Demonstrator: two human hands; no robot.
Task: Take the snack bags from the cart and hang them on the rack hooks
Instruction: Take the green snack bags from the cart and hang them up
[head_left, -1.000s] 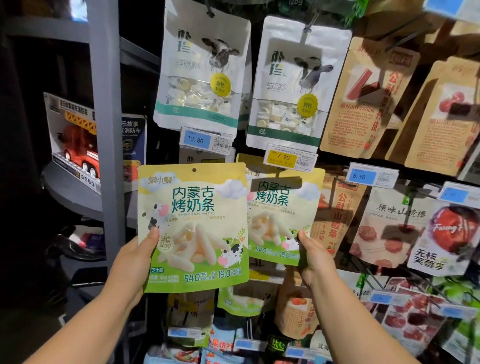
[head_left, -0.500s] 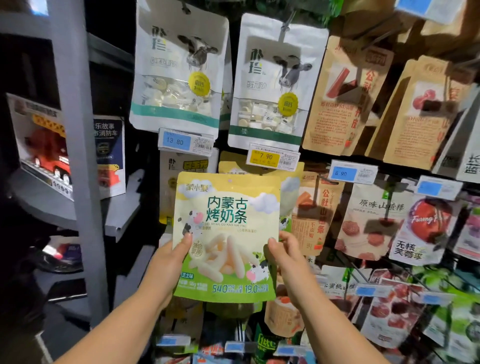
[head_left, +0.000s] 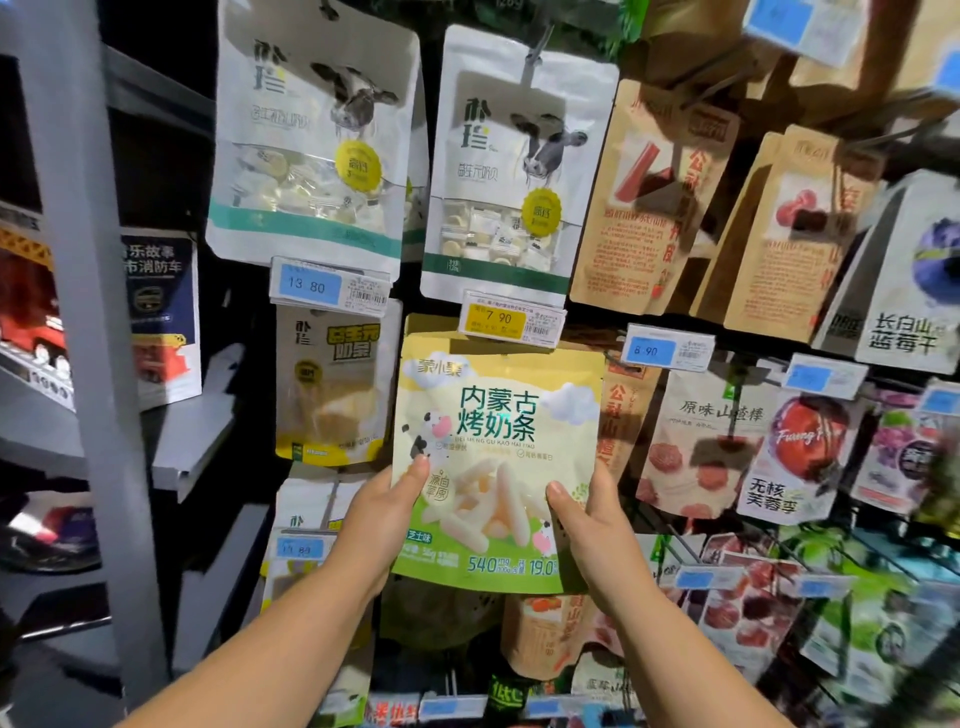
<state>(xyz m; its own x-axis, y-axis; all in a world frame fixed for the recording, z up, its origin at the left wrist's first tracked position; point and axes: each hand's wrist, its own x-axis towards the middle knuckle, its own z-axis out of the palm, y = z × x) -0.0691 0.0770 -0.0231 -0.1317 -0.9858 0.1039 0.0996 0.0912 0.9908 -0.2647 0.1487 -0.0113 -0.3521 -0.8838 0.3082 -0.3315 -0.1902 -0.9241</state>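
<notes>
A yellow-and-green snack bag (head_left: 498, 441) with a cartoon cow and white milk sticks is held up against the rack, its top edge just under the yellow 7.90 price tag (head_left: 511, 319). My left hand (head_left: 382, 517) grips its lower left edge, thumb on the front. My right hand (head_left: 589, 525) grips the lower right edge the same way. Another bag of the same kind shows only as a sliver behind it. The hook above it is hidden by the price tag.
White cow-print bags (head_left: 311, 130) hang above, brown paper bags (head_left: 654, 197) to the upper right, fruit snack bags (head_left: 706, 441) to the right. A grey upright post (head_left: 98, 338) and shelves with a toy fire truck box (head_left: 156, 322) stand at left.
The bag in my left hand moved right and now covers the bag that hung by my right hand. My right hand shifted onto the front bag's right edge.
</notes>
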